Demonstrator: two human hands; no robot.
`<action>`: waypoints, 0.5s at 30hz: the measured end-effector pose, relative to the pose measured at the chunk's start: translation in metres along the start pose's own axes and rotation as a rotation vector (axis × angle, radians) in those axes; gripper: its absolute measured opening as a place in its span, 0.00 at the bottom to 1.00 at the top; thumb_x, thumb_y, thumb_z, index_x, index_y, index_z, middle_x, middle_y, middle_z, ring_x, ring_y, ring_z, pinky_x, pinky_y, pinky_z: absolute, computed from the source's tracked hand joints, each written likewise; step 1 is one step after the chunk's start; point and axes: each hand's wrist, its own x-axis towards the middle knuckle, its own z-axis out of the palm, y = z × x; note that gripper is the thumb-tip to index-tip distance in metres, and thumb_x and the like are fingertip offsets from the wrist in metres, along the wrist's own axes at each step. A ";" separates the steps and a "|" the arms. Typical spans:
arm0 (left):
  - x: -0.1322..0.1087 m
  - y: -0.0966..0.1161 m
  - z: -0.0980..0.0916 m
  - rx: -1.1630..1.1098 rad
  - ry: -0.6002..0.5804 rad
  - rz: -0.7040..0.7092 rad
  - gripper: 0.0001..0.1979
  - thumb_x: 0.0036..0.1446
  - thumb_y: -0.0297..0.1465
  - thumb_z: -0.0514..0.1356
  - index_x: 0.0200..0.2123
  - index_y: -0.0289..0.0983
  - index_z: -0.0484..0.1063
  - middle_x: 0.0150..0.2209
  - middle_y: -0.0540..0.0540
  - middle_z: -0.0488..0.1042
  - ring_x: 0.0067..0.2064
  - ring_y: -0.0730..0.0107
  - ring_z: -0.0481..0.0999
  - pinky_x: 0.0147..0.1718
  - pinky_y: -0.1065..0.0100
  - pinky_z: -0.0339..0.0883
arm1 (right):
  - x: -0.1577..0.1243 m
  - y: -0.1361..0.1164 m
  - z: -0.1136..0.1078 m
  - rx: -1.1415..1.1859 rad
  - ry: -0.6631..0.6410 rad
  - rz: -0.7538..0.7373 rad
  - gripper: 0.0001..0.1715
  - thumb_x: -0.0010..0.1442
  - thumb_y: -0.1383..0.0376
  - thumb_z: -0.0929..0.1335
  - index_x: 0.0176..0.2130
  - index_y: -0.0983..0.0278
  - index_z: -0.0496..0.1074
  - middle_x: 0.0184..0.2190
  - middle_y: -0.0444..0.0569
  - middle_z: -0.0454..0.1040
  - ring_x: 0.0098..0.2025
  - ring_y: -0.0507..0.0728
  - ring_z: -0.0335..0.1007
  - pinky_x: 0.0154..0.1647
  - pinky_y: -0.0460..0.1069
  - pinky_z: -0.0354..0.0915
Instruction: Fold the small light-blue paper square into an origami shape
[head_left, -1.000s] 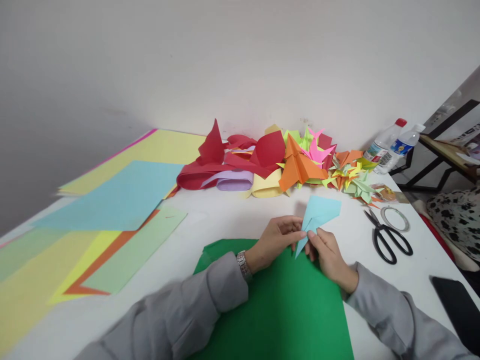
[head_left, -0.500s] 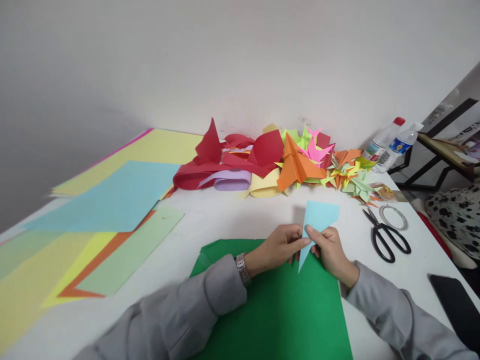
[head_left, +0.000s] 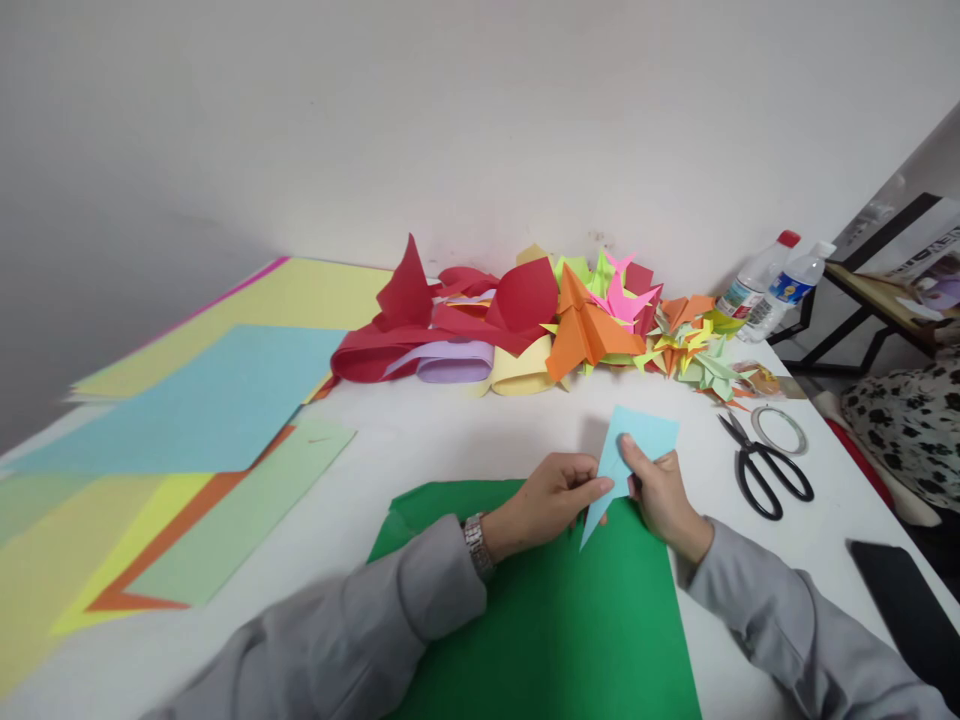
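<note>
Since the earlier frame the light blue folded paper (head_left: pixel 636 447) has tipped more upright and slid slightly left, and the right hand (head_left: pixel 660 495) now has its thumb across the front face. The left hand (head_left: pixel 551 498) pinches the paper's left edge, fingers pressed together; the right hand's fingers pinch its middle. The paper is pale blue, kite-like, broad and flat-edged at the top, narrowing to a sharp tip. Its long axis runs from upper right to lower left, tip pointing down at the green sheet (head_left: pixel 555 620). It's held just above that sheet, near the middle of the white surface (head_left: pixel 420 440). Black scissors (head_left: pixel 765 470) lie to the right.
</note>
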 end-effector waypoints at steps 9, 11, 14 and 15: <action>0.002 -0.002 -0.002 -0.087 0.063 -0.001 0.20 0.52 0.45 0.58 0.20 0.34 0.65 0.19 0.50 0.72 0.16 0.80 0.63 0.16 0.76 0.56 | 0.016 0.002 -0.013 0.054 0.051 0.007 0.34 0.53 0.49 0.70 0.10 0.63 0.55 0.08 0.37 0.51 0.12 0.45 0.43 0.16 0.46 0.41; 0.002 -0.001 -0.003 -0.100 0.071 -0.003 0.20 0.52 0.44 0.59 0.20 0.34 0.65 0.18 0.49 0.72 0.16 0.80 0.63 0.16 0.76 0.56 | 0.018 0.002 -0.014 0.040 0.055 -0.018 0.36 0.56 0.47 0.66 0.08 0.63 0.56 0.07 0.38 0.50 0.12 0.46 0.44 0.17 0.46 0.41; 0.001 0.000 -0.003 -0.131 0.084 -0.013 0.20 0.52 0.44 0.60 0.19 0.34 0.65 0.17 0.50 0.71 0.16 0.79 0.64 0.16 0.75 0.56 | 0.019 0.001 -0.016 -0.007 0.080 -0.068 0.39 0.59 0.45 0.62 0.07 0.63 0.57 0.06 0.40 0.51 0.12 0.47 0.46 0.18 0.47 0.43; 0.001 -0.001 -0.003 -0.143 0.091 -0.015 0.20 0.52 0.44 0.59 0.19 0.34 0.65 0.17 0.50 0.71 0.16 0.79 0.64 0.17 0.75 0.56 | 0.020 0.001 -0.016 -0.018 0.084 -0.076 0.40 0.60 0.45 0.62 0.07 0.62 0.57 0.06 0.40 0.51 0.12 0.47 0.47 0.18 0.47 0.44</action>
